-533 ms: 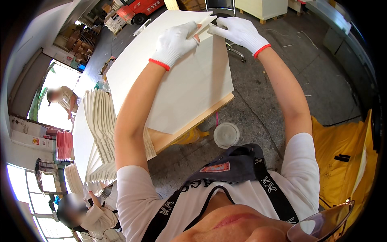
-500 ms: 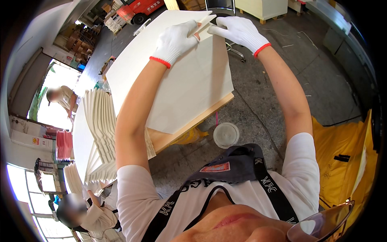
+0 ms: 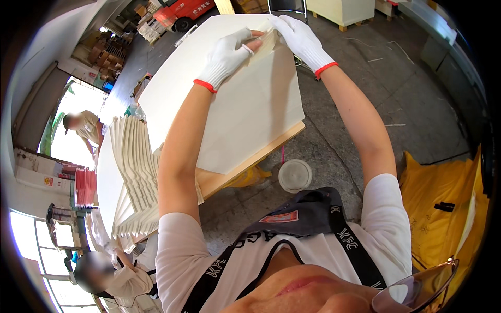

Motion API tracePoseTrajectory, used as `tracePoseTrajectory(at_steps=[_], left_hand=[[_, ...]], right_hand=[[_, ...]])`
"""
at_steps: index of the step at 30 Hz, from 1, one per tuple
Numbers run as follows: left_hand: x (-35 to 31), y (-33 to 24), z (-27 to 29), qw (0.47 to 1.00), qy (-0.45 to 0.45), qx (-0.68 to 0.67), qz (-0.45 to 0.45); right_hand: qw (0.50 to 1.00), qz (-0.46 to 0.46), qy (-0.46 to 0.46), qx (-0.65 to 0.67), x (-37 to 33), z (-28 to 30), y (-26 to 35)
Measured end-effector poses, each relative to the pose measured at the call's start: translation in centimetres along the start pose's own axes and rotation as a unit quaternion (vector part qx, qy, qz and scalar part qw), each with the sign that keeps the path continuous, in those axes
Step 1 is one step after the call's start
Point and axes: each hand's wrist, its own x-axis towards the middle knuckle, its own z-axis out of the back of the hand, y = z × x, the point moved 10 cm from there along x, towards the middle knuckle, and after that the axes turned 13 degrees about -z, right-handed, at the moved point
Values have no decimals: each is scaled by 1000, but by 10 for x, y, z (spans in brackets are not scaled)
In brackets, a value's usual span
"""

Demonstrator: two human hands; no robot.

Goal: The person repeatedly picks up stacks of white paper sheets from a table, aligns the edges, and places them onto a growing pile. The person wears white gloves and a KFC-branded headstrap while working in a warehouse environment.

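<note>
A large white paper sheet (image 3: 235,115) lies on top of a wooden-edged table. Its far right corner has a small creased flap that lies between my two hands. My left hand (image 3: 229,55) wears a white knit glove with red cuff, the thumb and forefinger tips bare. It rests on the sheet beside the flap, with thumb and forefinger apart. My right hand (image 3: 301,43), in a matching glove, is closed at the sheet's far right edge, fingertips on the flap; its thumb is hidden.
Stacks of folded cream paper (image 3: 136,167) stand left of my left arm. A round white tub (image 3: 295,176) is on the floor by the table's wooden edge (image 3: 250,159). Two people work at the left. A yellow sack (image 3: 433,203) hangs at right; a red forklift (image 3: 180,13) stands far back.
My right hand has moved left and inward onto the sheet's corner, and the raised layers there have come down into a creased flap. My left hand has shifted slightly.
</note>
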Motion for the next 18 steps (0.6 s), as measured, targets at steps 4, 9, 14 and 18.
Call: tracePoseTrajectory(at_steps=[4,9,14,18], left_hand=[[1,-2,0,999,-5,-18,-31],[2,-8,7,992,-56,-32,-107],[3,-7,7,997,-8,69,-37],[5,-3,-1,997,-13,47,-67]], right_hand=[[1000,-4,-6,1,-1,0,0],[1000,-2,-18,-18,-1,0,-2],[997,35,-50,-42,-16,7,13],[997,21,-47,-54,-5,4,4]])
